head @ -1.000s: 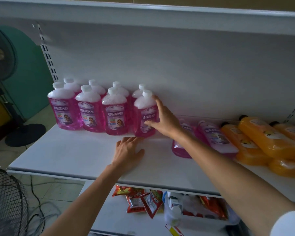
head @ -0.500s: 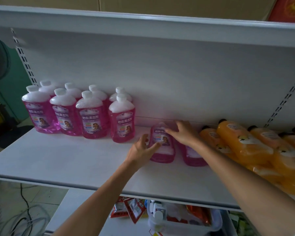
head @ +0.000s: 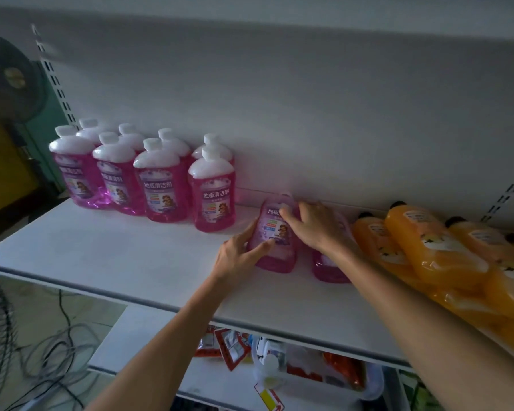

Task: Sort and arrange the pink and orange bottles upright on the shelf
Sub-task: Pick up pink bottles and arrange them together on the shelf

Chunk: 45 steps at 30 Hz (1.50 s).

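Your left hand and right hand grip the lying pink bottle; stand it at ten o'clock, beside the upright row.

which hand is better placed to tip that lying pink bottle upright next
Right, probably. The right hand has its fingers curled over the neck end of the lying pink bottle, the end that must rise. The left hand grips its lower side, suited to steadying the base.
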Motion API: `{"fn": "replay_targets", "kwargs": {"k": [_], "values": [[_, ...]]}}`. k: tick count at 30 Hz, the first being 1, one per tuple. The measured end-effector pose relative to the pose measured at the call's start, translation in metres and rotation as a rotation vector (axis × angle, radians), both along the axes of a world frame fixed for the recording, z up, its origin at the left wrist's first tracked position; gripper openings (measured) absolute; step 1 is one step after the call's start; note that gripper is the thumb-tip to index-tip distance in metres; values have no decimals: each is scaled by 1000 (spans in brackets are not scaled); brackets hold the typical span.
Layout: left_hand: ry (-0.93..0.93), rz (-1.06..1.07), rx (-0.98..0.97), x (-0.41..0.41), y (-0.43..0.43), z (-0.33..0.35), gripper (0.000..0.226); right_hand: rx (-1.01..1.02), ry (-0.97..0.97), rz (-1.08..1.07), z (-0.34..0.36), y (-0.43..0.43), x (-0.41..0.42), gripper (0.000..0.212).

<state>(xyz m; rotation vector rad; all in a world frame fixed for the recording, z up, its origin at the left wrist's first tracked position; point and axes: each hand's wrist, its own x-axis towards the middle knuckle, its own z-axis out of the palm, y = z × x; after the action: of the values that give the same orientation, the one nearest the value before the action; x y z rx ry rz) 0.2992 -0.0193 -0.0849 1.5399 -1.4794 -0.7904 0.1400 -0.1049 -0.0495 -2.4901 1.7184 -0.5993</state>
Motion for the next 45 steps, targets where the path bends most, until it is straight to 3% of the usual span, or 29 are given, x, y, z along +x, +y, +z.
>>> {"fn": "replay_targets", "kwargs": {"k": [3, 8, 16, 22, 24, 26, 30, 43, 45], "values": [[48, -24, -26, -1, 1, 0, 88, -36, -170, 75, -1, -1, -3, 45], [-2, -4, -150, -7, 2, -3, 75, -106, -412, 168, 1, 5, -1, 46], [-188, 72, -384, -12, 7, -13, 74, -226, -567, 232, 3, 15, 7, 63], [-307, 166, -254, -8, 4, -11, 91, -258, -486, 370, 9, 20, 17, 70], [-357, 239, -270, -6, 4, -10, 87, -220, -497, 368, 9, 20, 16, 73], [-266, 290, -243, -2, 2, -9, 79, -194, -510, 373, 10, 21, 18, 73], [-113, 380, -6, 8, -6, -5, 53, -161, -557, 339, 8, 18, 23, 72], [-256, 430, 98, 57, -23, 6, 59, -124, -564, 205, 10, -18, 53, 72], [-278, 416, 79, 61, -24, 4, 52, -139, -553, 181, 9, -22, 61, 72]]}}
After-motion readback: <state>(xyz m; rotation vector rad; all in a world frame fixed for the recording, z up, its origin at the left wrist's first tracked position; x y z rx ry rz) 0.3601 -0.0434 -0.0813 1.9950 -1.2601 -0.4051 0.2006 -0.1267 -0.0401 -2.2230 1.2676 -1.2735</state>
